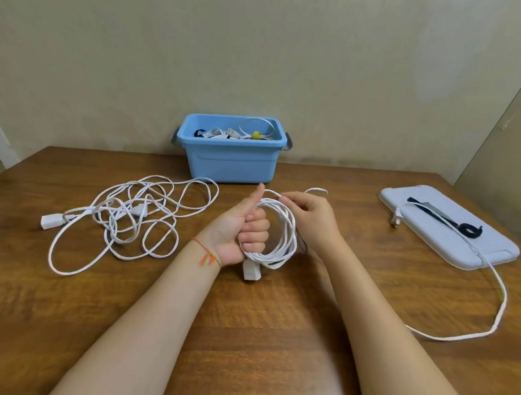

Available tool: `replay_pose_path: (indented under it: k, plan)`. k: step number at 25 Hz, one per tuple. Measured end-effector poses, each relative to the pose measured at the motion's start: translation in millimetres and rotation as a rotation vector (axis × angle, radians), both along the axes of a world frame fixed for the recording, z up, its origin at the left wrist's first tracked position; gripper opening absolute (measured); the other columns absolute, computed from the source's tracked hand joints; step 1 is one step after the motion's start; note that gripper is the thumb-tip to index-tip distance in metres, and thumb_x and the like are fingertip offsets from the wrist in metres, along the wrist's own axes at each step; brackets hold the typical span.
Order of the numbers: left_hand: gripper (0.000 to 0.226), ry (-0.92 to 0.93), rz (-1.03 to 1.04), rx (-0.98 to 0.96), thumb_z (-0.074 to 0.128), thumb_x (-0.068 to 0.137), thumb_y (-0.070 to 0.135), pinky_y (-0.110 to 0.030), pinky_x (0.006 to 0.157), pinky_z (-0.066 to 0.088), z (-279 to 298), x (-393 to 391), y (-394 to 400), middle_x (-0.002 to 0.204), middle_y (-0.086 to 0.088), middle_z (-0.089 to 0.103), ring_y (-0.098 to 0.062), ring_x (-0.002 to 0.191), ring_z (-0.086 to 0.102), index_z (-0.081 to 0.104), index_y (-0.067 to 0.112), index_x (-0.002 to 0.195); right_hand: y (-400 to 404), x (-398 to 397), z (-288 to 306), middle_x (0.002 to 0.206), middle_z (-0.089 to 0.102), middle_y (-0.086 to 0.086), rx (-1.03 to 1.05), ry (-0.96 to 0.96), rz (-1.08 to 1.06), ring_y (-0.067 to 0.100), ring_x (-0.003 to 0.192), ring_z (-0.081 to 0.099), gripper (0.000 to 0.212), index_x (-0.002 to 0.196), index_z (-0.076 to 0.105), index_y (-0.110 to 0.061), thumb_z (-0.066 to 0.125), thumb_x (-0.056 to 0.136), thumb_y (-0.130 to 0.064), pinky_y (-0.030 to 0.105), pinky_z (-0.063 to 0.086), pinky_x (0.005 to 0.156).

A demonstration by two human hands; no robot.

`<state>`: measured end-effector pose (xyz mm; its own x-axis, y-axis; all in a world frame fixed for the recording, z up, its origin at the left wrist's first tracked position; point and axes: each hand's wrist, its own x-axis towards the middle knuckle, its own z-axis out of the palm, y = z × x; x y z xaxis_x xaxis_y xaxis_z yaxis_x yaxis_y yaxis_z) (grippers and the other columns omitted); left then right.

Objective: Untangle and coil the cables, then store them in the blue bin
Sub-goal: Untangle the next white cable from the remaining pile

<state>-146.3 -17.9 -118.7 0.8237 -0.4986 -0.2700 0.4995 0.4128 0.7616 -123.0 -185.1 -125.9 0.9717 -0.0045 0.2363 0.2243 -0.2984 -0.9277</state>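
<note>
White extension cord [281, 228], mid-coil: my left hand [245, 226] grips the loops, right hand [309, 215] pinches the strand; next, wind in its loose tail.

A wooden table [276, 334] fills the near view, with a beige wall [261, 52] behind it. On the table's right lies a pale lid [450, 237], flat, and a dark strap [470, 230] rests on top of it
</note>
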Motion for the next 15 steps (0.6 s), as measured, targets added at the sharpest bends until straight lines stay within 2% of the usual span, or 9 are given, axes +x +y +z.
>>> replay_pose_path:
  k: [4,6,8,10,12,13,14,15]
  plan:
    - [0.055,0.090,0.335,-0.010,0.064,0.093,0.041,-0.021,0.038,0.015,4,4,14,0.045,0.007,0.022,-0.008,0.035,0.019,0.033,0.023,0.051,-13,-7,8,0.059,0.057,-0.010,-0.174,0.015,-0.037,0.004,0.058,0.047,0.021,0.071,0.072,-0.021,0.074,0.087,-0.034,0.023,0.038,0.059]
    - [0.054,0.127,0.503,-0.002,0.063,0.094,0.043,-0.022,0.038,0.017,2,6,18,0.047,0.007,0.023,-0.008,0.037,0.020,0.035,0.023,0.053,-20,-7,13,0.063,0.056,-0.010,-0.291,0.021,-0.067,0.005,0.061,0.048,0.020,0.073,0.068,-0.022,0.075,0.086,-0.035,0.021,0.036,0.056]
    - [0.054,0.157,0.587,-0.024,0.061,0.095,0.045,-0.022,0.038,0.018,2,5,19,0.048,0.006,0.024,-0.008,0.037,0.021,0.037,0.022,0.053,-20,-7,15,0.072,0.059,-0.009,-0.517,0.011,-0.077,0.009,0.072,0.054,0.018,0.079,0.067,-0.023,0.073,0.087,-0.038,0.021,0.039,0.058]
    - [0.053,0.183,0.648,-0.070,0.059,0.096,0.048,-0.022,0.040,0.019,4,6,25,0.048,0.006,0.026,-0.008,0.038,0.022,0.040,0.021,0.054,-26,-6,19,0.078,0.061,-0.007,-0.717,0.024,-0.123,0.015,0.079,0.058,0.025,0.082,0.067,-0.023,0.067,0.090,-0.047,0.029,0.047,0.063]
    - [0.040,0.193,0.732,-0.105,0.056,0.096,0.050,-0.021,0.040,0.018,4,8,37,0.046,0.007,0.028,-0.007,0.037,0.023,0.053,0.024,0.066,-42,-6,21,0.078,0.063,-0.004,-0.827,0.082,-0.206,0.020,0.079,0.059,0.039,0.079,0.065,-0.022,0.059,0.090,-0.059,0.033,0.048,0.064]
    - [0.029,0.187,0.781,-0.116,0.055,0.097,0.051,-0.020,0.041,0.018,4,9,42,0.046,0.007,0.027,-0.007,0.037,0.022,0.063,0.026,0.085,-50,-6,22,0.077,0.063,-0.002,-0.812,0.112,-0.229,0.021,0.078,0.059,0.041,0.076,0.064,-0.022,0.057,0.090,-0.060,0.035,0.048,0.064]
    - [0.031,0.180,0.825,-0.107,0.054,0.097,0.053,-0.020,0.043,0.018,4,9,45,0.047,0.007,0.027,-0.007,0.037,0.022,0.067,0.025,0.104,-56,-6,22,0.078,0.064,-0.001,-0.775,0.129,-0.231,0.021,0.079,0.060,0.040,0.076,0.065,-0.022,0.057,0.092,-0.058,0.036,0.049,0.066]
    - [0.035,0.171,0.843,-0.075,0.052,0.097,0.054,-0.021,0.043,0.019,4,9,45,0.046,0.007,0.027,-0.007,0.036,0.023,0.069,0.024,0.103,-57,-6,20,0.082,0.066,0.000,-0.757,0.125,-0.220,0.023,0.081,0.061,0.035,0.078,0.066,-0.023,0.057,0.094,-0.053,0.037,0.051,0.069]
